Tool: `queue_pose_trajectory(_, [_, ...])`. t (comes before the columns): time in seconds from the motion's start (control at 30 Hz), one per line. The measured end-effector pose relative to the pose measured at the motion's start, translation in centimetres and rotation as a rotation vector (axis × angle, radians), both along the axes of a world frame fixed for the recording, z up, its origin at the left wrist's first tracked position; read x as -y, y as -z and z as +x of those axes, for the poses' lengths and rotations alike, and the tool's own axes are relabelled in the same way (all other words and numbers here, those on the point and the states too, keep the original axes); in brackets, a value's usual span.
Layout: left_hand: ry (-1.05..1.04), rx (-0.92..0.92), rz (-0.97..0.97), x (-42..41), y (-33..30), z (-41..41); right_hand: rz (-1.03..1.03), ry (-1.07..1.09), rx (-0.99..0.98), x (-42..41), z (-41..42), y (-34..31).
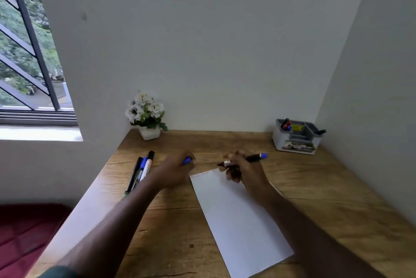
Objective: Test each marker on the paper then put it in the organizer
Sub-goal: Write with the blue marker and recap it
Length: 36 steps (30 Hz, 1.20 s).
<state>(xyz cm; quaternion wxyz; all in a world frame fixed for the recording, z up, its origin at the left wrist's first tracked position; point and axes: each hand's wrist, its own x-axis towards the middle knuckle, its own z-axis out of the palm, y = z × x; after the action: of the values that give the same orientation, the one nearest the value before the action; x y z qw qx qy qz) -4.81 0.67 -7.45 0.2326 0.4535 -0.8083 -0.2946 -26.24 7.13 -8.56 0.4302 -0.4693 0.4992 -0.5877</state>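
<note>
White paper sheet could smear: right hand grips uncapped black-barrelled blue marker above it, left hand clenches blue cap beside.

The desk is warm brown with a darker wood grain; the paper on it is plain white; the marker in the right hand is black with a blue end, and the cap in the left hand is blue. The organizer is pale grey with a yellow label; the flowers are white with green leaves, in a white pot; the walls are off-white; a dark red quilted cushion lies low at the left.
</note>
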Motion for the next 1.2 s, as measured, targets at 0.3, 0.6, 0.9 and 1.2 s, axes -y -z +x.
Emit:
queue_pose_trajectory(0.3, [0.001, 0.31, 0.034, 4.3, 1.0, -0.9, -0.115, -0.024, -0.586, -0.4, -0.3, 1.8])
queue_pose_trajectory(0.6, [0.053, 0.323, 0.005, 5.5, 1.2, -0.9, -0.088, 0.015, -0.509, 3.6, 5.7, 2.5])
queue_pose_trajectory(0.9, [0.034, 0.33, 0.127, 6.3, 1.1, 0.2, -0.083, -0.117, -0.488, 3.4, 5.1, 2.7])
queue_pose_trajectory(1.2, [0.091, 0.3, 0.137, 6.1, 0.8, 0.2, -0.137, -0.159, -0.51, 3.2, 5.2, 2.8])
